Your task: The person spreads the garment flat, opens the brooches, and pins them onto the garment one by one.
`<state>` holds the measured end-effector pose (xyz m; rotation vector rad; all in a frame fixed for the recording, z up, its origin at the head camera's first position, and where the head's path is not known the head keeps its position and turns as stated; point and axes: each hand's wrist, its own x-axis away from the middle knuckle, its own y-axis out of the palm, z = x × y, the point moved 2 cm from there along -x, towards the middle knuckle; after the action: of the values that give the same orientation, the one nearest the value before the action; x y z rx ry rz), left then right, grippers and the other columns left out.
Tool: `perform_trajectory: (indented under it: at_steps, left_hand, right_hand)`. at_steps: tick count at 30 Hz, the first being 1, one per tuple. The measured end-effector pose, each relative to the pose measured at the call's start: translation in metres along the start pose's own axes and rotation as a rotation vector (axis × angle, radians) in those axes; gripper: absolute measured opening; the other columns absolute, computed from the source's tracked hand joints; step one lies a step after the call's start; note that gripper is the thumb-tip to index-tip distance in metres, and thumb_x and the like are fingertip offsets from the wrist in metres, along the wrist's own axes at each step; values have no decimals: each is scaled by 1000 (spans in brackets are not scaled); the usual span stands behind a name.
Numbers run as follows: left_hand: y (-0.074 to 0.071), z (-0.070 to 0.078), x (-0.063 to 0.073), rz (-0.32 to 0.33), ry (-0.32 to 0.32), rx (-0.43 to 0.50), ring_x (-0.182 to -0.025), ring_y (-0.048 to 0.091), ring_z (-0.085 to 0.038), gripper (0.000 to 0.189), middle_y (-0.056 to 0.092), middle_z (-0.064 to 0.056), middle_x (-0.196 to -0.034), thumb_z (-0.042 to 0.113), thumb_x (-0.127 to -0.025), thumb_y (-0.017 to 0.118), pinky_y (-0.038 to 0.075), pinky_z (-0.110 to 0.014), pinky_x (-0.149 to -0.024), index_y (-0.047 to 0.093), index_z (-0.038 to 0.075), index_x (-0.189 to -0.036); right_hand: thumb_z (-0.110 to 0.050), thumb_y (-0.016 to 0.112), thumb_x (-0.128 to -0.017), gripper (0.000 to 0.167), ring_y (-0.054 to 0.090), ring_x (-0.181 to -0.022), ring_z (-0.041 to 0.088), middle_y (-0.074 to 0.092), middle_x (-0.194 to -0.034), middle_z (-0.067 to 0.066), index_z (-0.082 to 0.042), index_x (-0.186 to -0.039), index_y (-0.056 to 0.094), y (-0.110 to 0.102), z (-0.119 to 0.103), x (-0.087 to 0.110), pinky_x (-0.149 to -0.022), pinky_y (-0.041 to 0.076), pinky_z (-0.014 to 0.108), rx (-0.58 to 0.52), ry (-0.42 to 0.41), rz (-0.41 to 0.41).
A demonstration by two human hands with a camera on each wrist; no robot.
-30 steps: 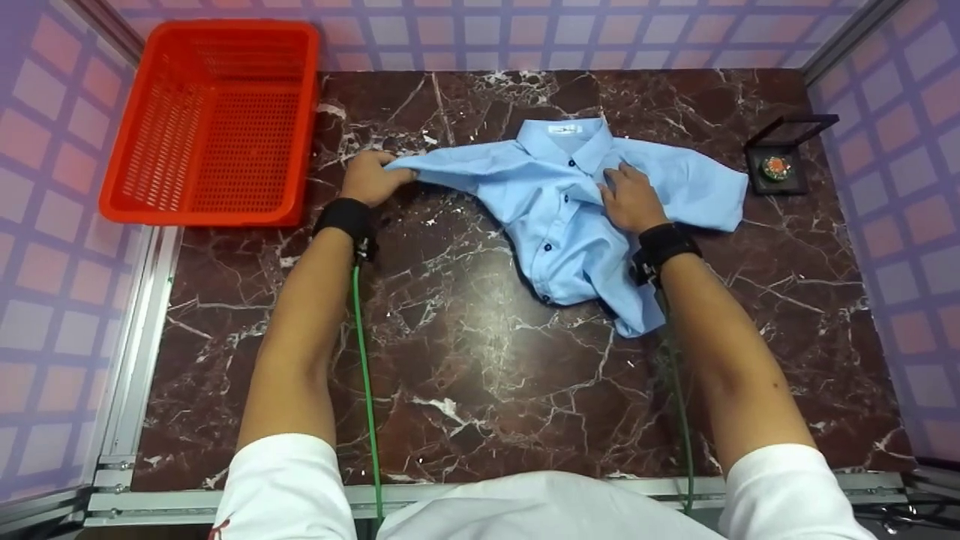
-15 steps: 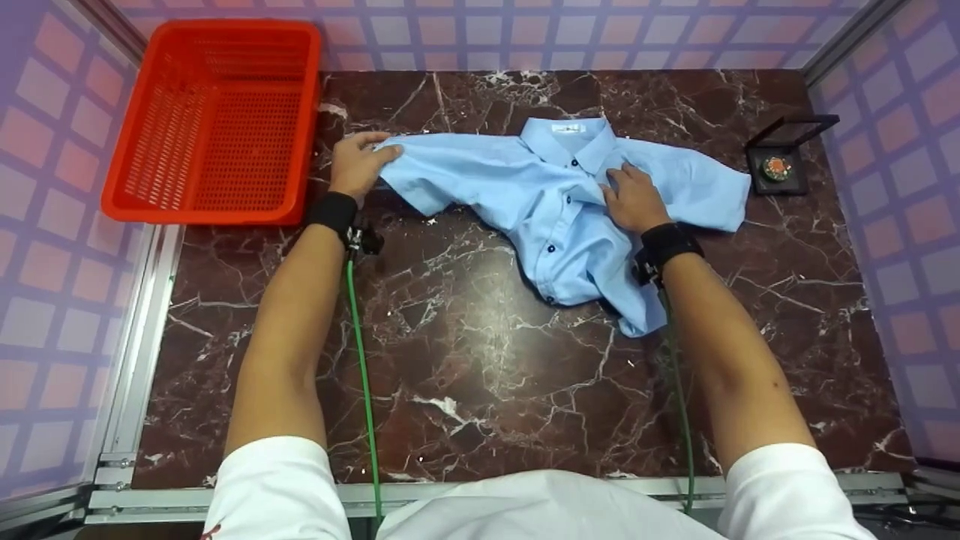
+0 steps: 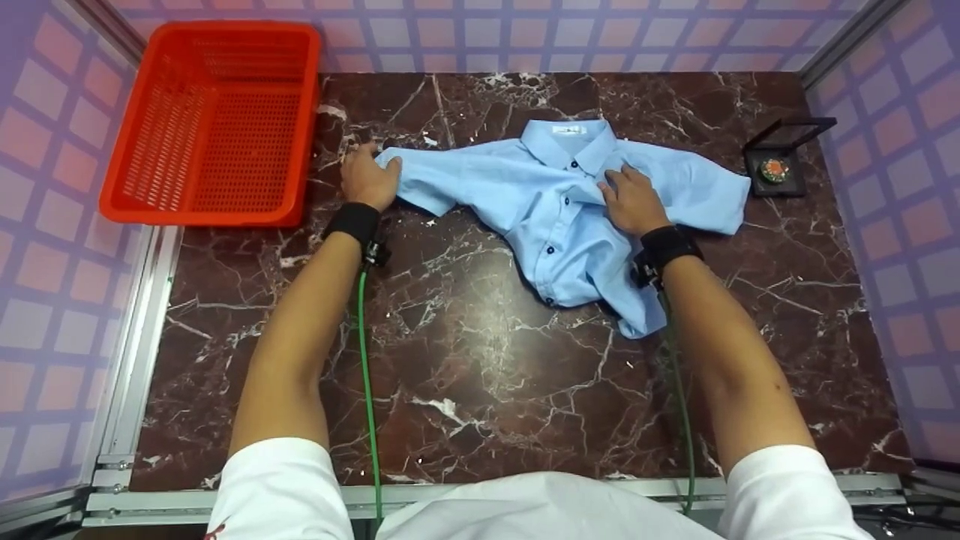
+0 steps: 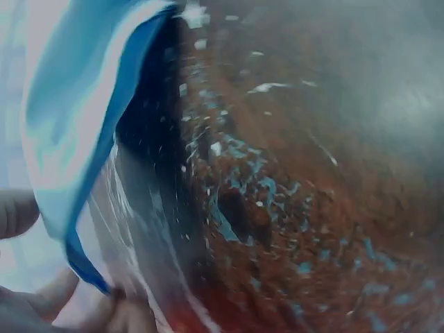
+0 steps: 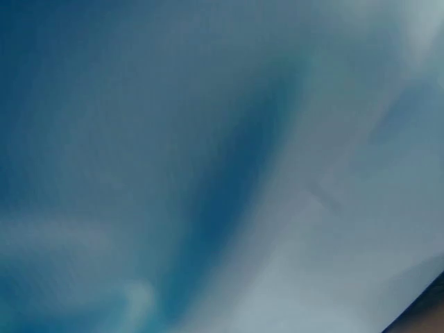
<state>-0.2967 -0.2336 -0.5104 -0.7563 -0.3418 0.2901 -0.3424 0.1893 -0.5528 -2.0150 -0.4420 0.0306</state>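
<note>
L hand (image 3: 370, 178), 10 o'clock, loosely pinches sleeve (image 3: 439, 176); R hand (image 3: 635, 201), 2 o'clock, on shirt (image 3: 551, 217), grip unclear; tug w/o firm anchor may skew it.

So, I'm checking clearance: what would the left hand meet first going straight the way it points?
The left hand would probably meet the checked back wall, passing right of the red basket; height is unclear.
</note>
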Motion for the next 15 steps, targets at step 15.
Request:
perform_trajectory:
  at_steps: [15]
  left_hand:
    - [81,56,19,-318,671,-398,-142,40,-33,56,47,-16,-151,40,-108,40,25,-46,-118,45,2,-150]
  right_hand:
    - [-36,34,-110,58,19,-149,44,26,-158,31,3,-152,37,3,-10,2,-121,12,51,-17,-50,-34]
